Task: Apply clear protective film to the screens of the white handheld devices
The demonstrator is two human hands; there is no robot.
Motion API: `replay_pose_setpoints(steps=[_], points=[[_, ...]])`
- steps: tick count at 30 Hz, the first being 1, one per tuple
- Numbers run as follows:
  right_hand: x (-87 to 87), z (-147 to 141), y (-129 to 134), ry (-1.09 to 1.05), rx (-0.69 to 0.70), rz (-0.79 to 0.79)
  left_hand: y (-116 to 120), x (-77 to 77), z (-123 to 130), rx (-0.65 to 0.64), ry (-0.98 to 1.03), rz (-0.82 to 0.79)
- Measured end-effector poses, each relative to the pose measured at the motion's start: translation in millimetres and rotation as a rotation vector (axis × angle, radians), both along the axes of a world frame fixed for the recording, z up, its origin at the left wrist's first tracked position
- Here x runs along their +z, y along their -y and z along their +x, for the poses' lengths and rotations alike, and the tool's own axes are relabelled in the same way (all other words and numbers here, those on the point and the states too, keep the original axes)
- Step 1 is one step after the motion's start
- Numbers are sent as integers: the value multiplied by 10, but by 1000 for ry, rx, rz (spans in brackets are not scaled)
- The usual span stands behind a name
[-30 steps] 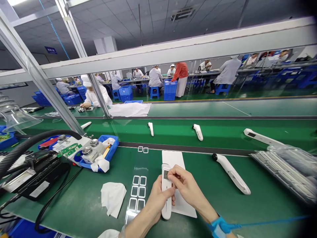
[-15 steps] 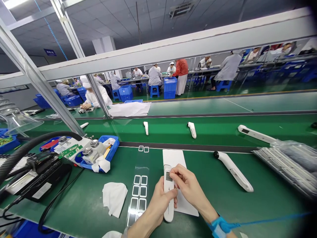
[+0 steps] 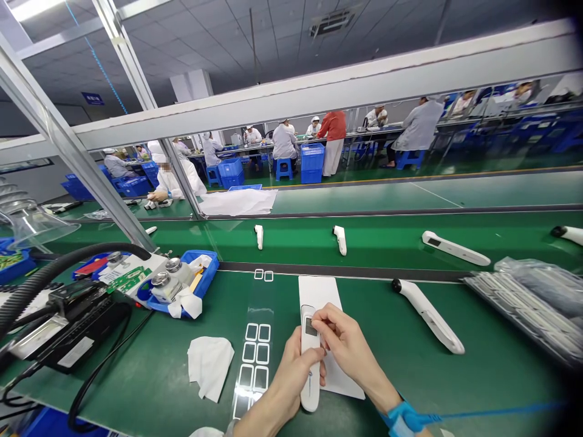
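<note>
My left hand (image 3: 294, 370) is wrapped round a white handheld infrared thermometer (image 3: 310, 388), held upright with its small grey screen facing me. Thumb and forefinger of my right hand (image 3: 344, 340) are pinched at the screen's right edge; whatever they grip is hidden. Beneath my hands lies a white sheet of paper (image 3: 319, 288). Left of them is a clear strip (image 3: 252, 352) bearing white-framed square screen covers. A second white thermometer (image 3: 430, 318) with a black tip rests on the green table to the right.
Several thermometers (image 3: 339, 240) lie on the green conveyor belt (image 3: 300, 240) beyond the table. A white cloth (image 3: 209, 367), a blue tray (image 3: 207, 279) with metal-topped bottles and a black device (image 3: 77, 334) are at left. Plastic-bagged parts (image 3: 523, 309) sit at right. A blue wrist cord (image 3: 483, 411) trails rightward.
The thermometers on the belt have shifted left, and another has come into view at the far right. Both my hands stay nearly still at the held thermometer.
</note>
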State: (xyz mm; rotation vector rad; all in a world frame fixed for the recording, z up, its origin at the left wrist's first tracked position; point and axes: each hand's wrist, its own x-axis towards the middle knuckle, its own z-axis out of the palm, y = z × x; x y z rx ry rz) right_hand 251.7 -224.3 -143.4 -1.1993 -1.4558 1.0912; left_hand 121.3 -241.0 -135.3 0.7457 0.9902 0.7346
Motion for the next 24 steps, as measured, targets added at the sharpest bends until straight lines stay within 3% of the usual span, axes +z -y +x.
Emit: replay_pose_setpoints(steps=[8, 14, 19, 24], points=[[12, -18, 31, 31, 11, -7, 2, -62, -4, 19, -24, -10], [-3, 15, 22, 148, -74, 63, 36, -63, 5, 12, -39, -14], [20, 127, -21, 262, 131, 64, 42, -24, -46, -80, -106, 32], [298, 304, -70, 405, 359, 75, -160, 21, -195, -284, -214, 89]])
